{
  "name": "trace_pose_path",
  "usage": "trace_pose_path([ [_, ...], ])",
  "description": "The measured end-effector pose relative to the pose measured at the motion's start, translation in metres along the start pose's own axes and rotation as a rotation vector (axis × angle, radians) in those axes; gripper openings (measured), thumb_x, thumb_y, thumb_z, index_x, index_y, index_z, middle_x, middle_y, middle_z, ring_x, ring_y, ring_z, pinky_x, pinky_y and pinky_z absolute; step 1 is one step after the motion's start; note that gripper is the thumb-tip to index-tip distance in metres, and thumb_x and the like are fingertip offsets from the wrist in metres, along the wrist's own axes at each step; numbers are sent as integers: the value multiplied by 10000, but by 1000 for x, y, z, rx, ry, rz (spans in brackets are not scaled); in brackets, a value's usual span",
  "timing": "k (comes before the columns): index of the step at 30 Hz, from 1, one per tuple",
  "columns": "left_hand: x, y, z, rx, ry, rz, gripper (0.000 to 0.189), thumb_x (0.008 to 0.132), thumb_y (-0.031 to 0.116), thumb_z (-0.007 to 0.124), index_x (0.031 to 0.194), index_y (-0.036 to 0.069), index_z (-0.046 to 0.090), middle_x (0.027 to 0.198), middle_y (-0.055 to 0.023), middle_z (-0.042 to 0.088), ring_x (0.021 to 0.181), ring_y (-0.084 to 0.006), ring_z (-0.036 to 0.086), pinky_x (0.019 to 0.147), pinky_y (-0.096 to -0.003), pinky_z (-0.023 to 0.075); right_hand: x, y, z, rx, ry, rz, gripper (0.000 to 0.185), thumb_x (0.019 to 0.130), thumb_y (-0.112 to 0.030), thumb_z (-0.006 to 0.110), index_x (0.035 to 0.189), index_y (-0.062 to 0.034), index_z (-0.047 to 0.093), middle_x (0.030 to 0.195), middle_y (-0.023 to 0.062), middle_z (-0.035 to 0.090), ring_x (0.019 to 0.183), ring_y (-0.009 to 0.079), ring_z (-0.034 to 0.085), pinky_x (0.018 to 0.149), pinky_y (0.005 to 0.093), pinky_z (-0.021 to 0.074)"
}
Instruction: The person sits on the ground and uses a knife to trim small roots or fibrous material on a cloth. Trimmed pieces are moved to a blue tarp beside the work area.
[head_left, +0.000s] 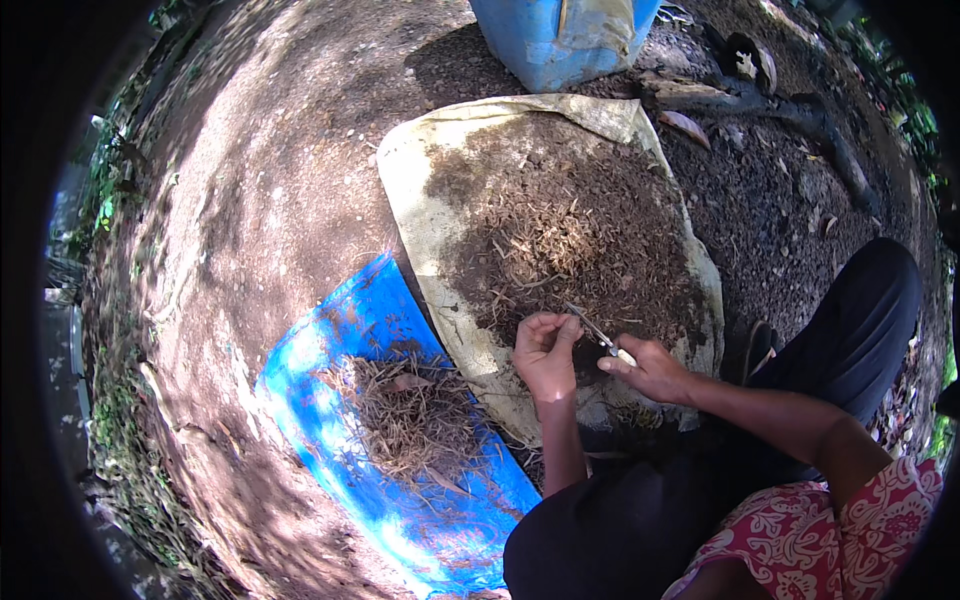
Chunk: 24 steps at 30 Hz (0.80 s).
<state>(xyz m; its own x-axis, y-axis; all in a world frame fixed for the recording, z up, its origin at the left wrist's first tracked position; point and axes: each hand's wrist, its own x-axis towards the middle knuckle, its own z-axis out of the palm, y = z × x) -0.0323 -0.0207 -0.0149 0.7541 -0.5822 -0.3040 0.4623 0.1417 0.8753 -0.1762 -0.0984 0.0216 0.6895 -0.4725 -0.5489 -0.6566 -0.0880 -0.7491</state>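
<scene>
A knife with a pale handle is in my right hand, its thin blade pointing up and left toward my other hand. My left hand is raised beside the blade tip with thumb and fingers pinched; whatever may lie between them is too small to tell. Both hands are above the near part of a pale woven sack spread on the ground. Dark soil covers much of the sack, with a heap of light brown plant chips in the middle.
Left of the sack lies a blue plastic sheet bearing a pile of dry plant bits. A blue plastic container stands beyond the sack. A charred branch lies at the upper right, near a fallen leaf.
</scene>
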Motion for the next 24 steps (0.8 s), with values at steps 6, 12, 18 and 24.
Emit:
trace_pose_path([
  [6,1,3,2,-28,48,-3,234,829,-89,666,1004,-6,535,903,-112,649,797,-149,647,742,-287,576,2,-1,-1,81,39,-7,631,876,-593,575,984,29,588,750,176,630,737,288,643,700,420,493],
  [12,0,7,1,19,10,12,223,834,-91,657,1003,-18,531,908,-117,647,799,-156,651,754,-302,585,0,-3,0,-5,23,-6,683,864,-625,566,1061,30,563,805,197,645,786,306,661,727,430,499],
  [18,0,6,3,-48,24,20,218,831,-92,658,984,5,535,910,-114,642,785,-169,647,717,-309,593,3,1,2,21,30,-22,702,857,-637,567,1091,24,546,820,201,651,788,311,663,725,437,503],
  [24,0,4,1,-3,-5,-55,219,828,-90,661,986,4,542,908,-110,639,788,-163,642,700,-307,594,4,5,4,12,33,-38,665,848,-620,595,1027,19,564,775,187,647,746,292,662,698,422,508],
])
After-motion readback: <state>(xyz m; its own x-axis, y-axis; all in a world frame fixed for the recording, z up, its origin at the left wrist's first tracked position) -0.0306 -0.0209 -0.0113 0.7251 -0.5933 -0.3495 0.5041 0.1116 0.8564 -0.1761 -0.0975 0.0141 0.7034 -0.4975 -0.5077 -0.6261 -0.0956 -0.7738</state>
